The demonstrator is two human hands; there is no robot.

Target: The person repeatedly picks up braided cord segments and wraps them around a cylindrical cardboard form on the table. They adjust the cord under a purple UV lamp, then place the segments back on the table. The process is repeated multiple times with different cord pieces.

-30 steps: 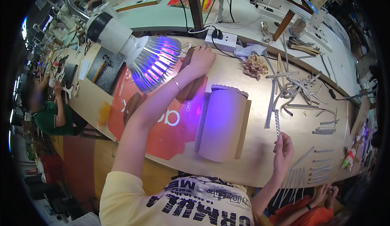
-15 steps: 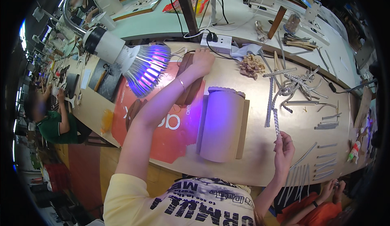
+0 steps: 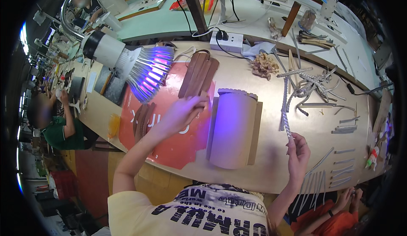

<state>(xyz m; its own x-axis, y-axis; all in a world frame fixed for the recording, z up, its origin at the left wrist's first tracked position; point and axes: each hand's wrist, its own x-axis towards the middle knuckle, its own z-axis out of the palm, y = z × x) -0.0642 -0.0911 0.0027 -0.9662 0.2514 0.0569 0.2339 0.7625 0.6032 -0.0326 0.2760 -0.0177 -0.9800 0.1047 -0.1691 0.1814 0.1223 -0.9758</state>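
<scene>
My right hand (image 3: 298,155) pinches the lower end of a grey-and-white braided cord (image 3: 286,122), which points away toward the far side of the table. My left hand (image 3: 186,112) hovers above the red board (image 3: 174,153), near the close end of a stack of brown strips (image 3: 198,74). Its fingers are smeared by motion, so what they hold, if anything, is unclear. Between my hands lies a tan half-round block (image 3: 233,130) on a flat base, with a scalloped far edge.
A lit lamp (image 3: 150,73) overhangs the board's left. Beyond my right hand are tangled braided cords (image 3: 316,85), a pile of scraps (image 3: 263,66) and a white power strip (image 3: 227,42). Short cords (image 3: 343,162) lie at right. Other people sit left and lower right.
My left hand has drawn back from the far end of the brown strips toward me, uncovering them. My right hand keeps its grip on the cord and has barely shifted.
</scene>
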